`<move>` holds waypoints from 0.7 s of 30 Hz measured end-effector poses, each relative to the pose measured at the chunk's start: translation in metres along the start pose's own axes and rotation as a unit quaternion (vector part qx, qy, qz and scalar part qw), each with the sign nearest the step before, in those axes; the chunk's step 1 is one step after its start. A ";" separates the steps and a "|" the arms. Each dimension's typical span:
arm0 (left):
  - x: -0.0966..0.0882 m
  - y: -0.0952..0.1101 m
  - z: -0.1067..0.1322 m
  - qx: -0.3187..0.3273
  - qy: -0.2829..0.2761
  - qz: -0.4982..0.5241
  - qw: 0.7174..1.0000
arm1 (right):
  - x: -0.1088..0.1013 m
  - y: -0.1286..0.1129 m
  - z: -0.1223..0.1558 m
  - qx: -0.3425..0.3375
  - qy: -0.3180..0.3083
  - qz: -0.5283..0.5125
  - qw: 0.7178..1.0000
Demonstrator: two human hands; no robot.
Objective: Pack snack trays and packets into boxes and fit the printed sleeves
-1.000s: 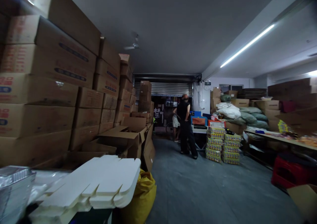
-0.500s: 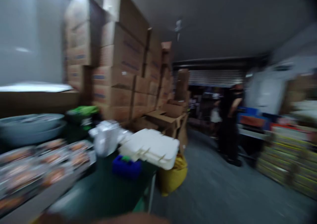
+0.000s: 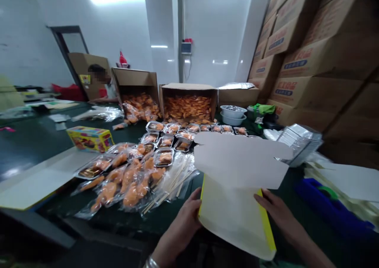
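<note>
A half-folded cardboard box (image 3: 233,208), white inside with yellow sides and wide flaps, is held in front of me over the table edge. My left hand (image 3: 188,212) is closed on its left side. On the right edge, my right hand (image 3: 274,204) grips with thumb and fingers. Left of the box lie orange pieces in clear bags (image 3: 130,181) and thin wooden sticks (image 3: 170,187) in clear plastic. Behind them are several wrapped foil trays (image 3: 164,157) with orange pieces inside. A small yellow printed box (image 3: 90,138) stands farther left.
Two open cartons (image 3: 189,87) of orange pieces stand at the back. Grey bowls (image 3: 232,114), stacked foil trays (image 3: 299,141), a blue tape dispenser (image 3: 331,204) and flat white cardboard (image 3: 352,177) are to the right. Tall carton stacks (image 3: 319,58) rise behind. A person (image 3: 103,82) is at the far left.
My view has swung left from the aisle and carton stacks to the table. Both hands now show, holding the cardboard box; earlier only a blurred bit of skin showed at the bottom.
</note>
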State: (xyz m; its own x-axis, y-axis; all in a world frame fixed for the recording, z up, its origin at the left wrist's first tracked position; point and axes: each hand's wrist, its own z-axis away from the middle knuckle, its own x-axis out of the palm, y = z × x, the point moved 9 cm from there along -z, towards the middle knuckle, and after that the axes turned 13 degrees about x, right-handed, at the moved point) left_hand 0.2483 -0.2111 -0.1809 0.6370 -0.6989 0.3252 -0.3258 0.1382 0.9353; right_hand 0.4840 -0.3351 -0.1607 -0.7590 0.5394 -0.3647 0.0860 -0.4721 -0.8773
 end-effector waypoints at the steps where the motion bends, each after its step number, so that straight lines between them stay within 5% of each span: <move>1: -0.001 0.004 0.000 0.019 -0.004 -0.067 0.998 | 0.000 0.007 -0.006 0.003 0.032 0.034 0.999; 3: -0.002 0.016 0.001 0.053 -0.006 -0.245 0.968 | 0.002 0.019 -0.021 0.006 0.088 0.089 0.992; 6: 0.000 0.033 0.004 0.059 -0.019 -0.519 0.853 | 0.003 0.036 -0.045 0.003 0.124 0.137 0.983; 9: -0.009 0.043 0.008 0.040 -0.032 -0.579 0.814 | -0.001 0.059 -0.073 0.023 0.093 0.145 0.985; 11: -0.032 0.055 0.010 0.023 -0.001 -0.610 0.792 | -0.005 0.074 -0.086 0.046 0.071 0.135 0.987; 15: -0.077 0.074 -0.007 -0.018 0.012 -0.741 0.671 | -0.003 0.083 -0.088 0.058 0.064 0.124 0.989; 21: -0.100 0.088 -0.059 -0.024 -0.011 -0.719 0.694 | 0.006 0.068 -0.070 0.029 0.079 0.084 0.993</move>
State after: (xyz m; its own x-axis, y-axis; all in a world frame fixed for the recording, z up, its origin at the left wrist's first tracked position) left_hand 0.1972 -0.0875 -0.1225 0.2691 -0.1484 -0.9516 0.6602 -0.6909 0.2945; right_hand 0.5306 -0.3152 -0.2448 -0.6263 0.5498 -0.5527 0.1629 -0.6011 -0.7824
